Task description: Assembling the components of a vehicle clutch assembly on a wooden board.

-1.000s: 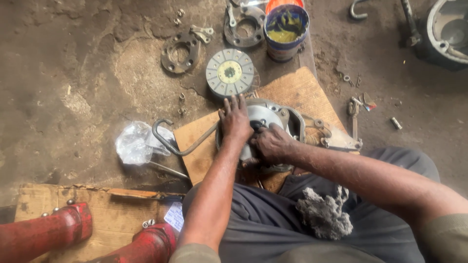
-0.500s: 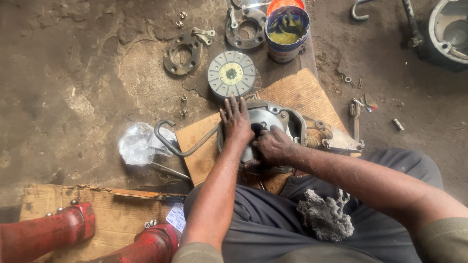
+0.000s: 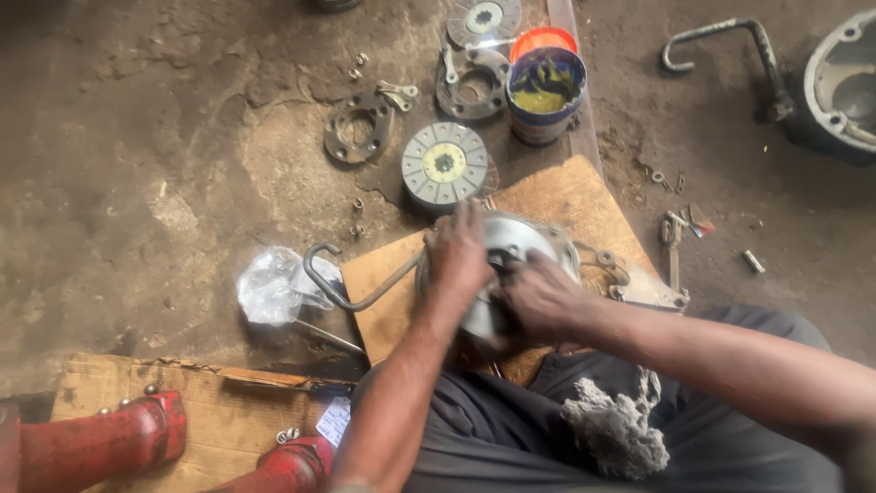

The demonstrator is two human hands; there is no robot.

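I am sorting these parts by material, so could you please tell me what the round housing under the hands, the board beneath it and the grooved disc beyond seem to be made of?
Round housing: looks like bare grey metal, dull sheen. Board: probably plywood or hardboard, flat brown, matte. Grooved disc: seemingly grey friction lining, radial slots, around a yellowish hub; exact material unclear.

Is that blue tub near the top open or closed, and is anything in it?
Open. The blue tub stands upright with yellowish grease showing inside; its orange lid lies just behind it.
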